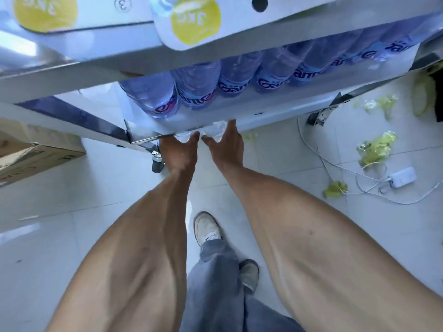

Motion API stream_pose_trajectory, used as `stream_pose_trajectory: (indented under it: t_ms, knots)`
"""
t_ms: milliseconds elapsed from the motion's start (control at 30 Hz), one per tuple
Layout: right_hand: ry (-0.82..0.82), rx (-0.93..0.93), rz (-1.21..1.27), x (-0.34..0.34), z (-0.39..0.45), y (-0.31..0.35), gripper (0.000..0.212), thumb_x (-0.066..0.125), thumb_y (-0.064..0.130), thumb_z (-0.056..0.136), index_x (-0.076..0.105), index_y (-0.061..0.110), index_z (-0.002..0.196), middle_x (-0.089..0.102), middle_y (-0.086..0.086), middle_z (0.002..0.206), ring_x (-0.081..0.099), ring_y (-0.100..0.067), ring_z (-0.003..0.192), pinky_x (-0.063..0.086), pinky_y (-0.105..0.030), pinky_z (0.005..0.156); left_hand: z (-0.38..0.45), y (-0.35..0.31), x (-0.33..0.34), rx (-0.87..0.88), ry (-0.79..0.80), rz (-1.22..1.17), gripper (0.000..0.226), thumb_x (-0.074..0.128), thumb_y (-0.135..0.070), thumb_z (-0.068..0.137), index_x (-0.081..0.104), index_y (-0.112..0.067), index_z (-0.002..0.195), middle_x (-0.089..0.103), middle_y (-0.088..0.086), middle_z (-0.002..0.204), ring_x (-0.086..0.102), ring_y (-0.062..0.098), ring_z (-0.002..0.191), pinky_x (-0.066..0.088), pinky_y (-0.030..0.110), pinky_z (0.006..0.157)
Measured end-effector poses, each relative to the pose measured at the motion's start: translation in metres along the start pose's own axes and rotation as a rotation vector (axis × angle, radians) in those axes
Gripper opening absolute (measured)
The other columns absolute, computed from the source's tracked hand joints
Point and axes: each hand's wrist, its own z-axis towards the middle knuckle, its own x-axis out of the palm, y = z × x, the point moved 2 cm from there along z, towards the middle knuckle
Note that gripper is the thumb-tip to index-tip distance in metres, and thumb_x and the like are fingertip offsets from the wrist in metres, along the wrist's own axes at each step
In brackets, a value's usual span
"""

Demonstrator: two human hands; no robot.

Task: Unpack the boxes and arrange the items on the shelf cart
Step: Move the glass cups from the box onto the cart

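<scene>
The fingers of the left hand and those of the right hand reach under the front edge of the shelf cart at mid-frame, touching clear plastic there; whether they grip it cannot be told. Above, water bottles lie in a row on a shelf. A cardboard box sits at left.

"3KG" upside down on yellow round stickers atop white packs, circled "3" on the upper shelf, partial "Gam…" brand on water bottle labels
</scene>
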Motion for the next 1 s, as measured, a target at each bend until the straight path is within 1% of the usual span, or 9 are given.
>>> stream_pose_trajectory:
  t_ms: [133, 267, 333, 433, 500, 633, 700, 867, 1000]
  knots:
    - [0.032, -0.052, -0.011, 0.011, 0.022, 0.000, 0.071, 0.078, 0.032, 0.080, 0.043, 0.009, 0.138, 0.056, -0.009, 0.135, 0.051, -0.028, 0.124, 0.036, -0.032, 0.106, 0.017, -0.001, 0.011, 0.016, 0.011, -0.038, 0.046, 0.079, -0.032, 0.077, 0.065, -0.012, 0.116, 0.069, 0.003, 0.118, 0.064, 0.022, 0.110, 0.050, 0.040, 0.099]
    - [0.026, -0.114, 0.011, 0.015, 0.035, 0.001, 0.072, 0.082, 0.031, 0.077, 0.049, 0.009, 0.138, 0.059, -0.009, 0.133, 0.051, -0.028, 0.123, 0.036, -0.030, 0.106, 0.029, 0.003, 0.022, 0.001, 0.018, -0.106, 0.035, 0.076, -0.020, 0.079, 0.069, -0.010, 0.112, 0.072, 0.006, 0.113, 0.067, 0.023, 0.104, 0.052, 0.017, 0.083]
    - [0.017, -0.155, 0.033, 0.016, 0.040, -0.001, 0.070, 0.082, 0.029, 0.076, 0.051, 0.009, 0.136, 0.060, -0.008, 0.132, 0.053, -0.026, 0.122, 0.039, -0.031, 0.107, 0.029, 0.006, 0.027, 0.074, -0.025, -0.117, 0.036, 0.079, -0.018, 0.075, 0.070, -0.013, 0.110, 0.073, 0.002, 0.110, 0.067, 0.018, 0.100, 0.052, 0.021, 0.086]
    - [0.000, -0.201, 0.025, 0.022, 0.047, -0.010, 0.063, 0.082, 0.033, 0.076, 0.057, 0.010, 0.128, 0.065, -0.006, 0.124, 0.058, -0.023, 0.116, 0.043, -0.026, 0.099, 0.030, 0.012, 0.032, 0.147, -0.129, -0.083, 0.037, 0.083, -0.027, 0.070, 0.073, -0.010, 0.100, 0.075, 0.001, 0.096, 0.066, 0.017, 0.085, 0.050, 0.025, 0.076]
    - [0.005, -0.208, -0.007, 0.027, 0.052, -0.015, 0.060, 0.081, 0.040, 0.076, 0.059, 0.010, 0.123, 0.068, -0.006, 0.116, 0.061, -0.024, 0.110, 0.044, -0.024, 0.090, 0.030, 0.019, 0.035, 0.158, -0.217, -0.059, 0.043, 0.084, -0.036, 0.067, 0.071, -0.011, 0.099, 0.071, -0.002, 0.089, 0.058, 0.013, 0.076, 0.041, 0.022, 0.069]
    - [-0.028, -0.219, -0.075, 0.028, 0.065, -0.023, 0.064, 0.080, 0.047, 0.073, 0.061, 0.010, 0.122, 0.070, -0.005, 0.115, 0.064, -0.025, 0.108, 0.049, -0.030, 0.092, 0.032, 0.036, 0.045, 0.156, -0.255, -0.026, 0.057, 0.082, -0.042, 0.068, 0.059, -0.013, 0.112, 0.067, 0.001, 0.099, 0.052, 0.012, 0.084, 0.036, 0.020, 0.075]
    - [-0.038, -0.222, -0.066, 0.028, 0.071, -0.025, 0.066, 0.083, 0.043, 0.070, 0.060, 0.012, 0.124, 0.069, -0.003, 0.117, 0.064, -0.024, 0.109, 0.051, -0.031, 0.093, 0.033, 0.041, 0.049, 0.185, -0.270, -0.039, 0.061, 0.081, -0.040, 0.068, 0.054, -0.015, 0.117, 0.067, 0.003, 0.104, 0.057, 0.016, 0.090, 0.037, 0.020, 0.078]
    - [-0.021, -0.259, -0.024, 0.038, 0.077, -0.030, 0.075, 0.084, 0.030, 0.067, 0.049, 0.012, 0.130, 0.061, -0.003, 0.125, 0.058, -0.025, 0.116, 0.044, -0.030, 0.095, 0.035, 0.049, 0.056, 0.256, -0.301, -0.069, 0.068, 0.079, -0.039, 0.070, 0.047, -0.020, 0.127, 0.064, 0.002, 0.109, 0.059, 0.018, 0.099, 0.038, 0.022, 0.081]
    - [-0.059, -0.310, 0.084, 0.050, 0.079, -0.041, 0.086, 0.084, 0.024, 0.066, 0.038, 0.016, 0.138, 0.057, -0.009, 0.127, 0.054, -0.028, 0.118, 0.045, -0.037, 0.098, 0.042, 0.057, 0.068, 0.312, -0.326, -0.042, 0.079, 0.080, -0.038, 0.065, 0.043, -0.019, 0.131, 0.059, 0.005, 0.115, 0.057, 0.023, 0.105, 0.038, 0.025, 0.080]
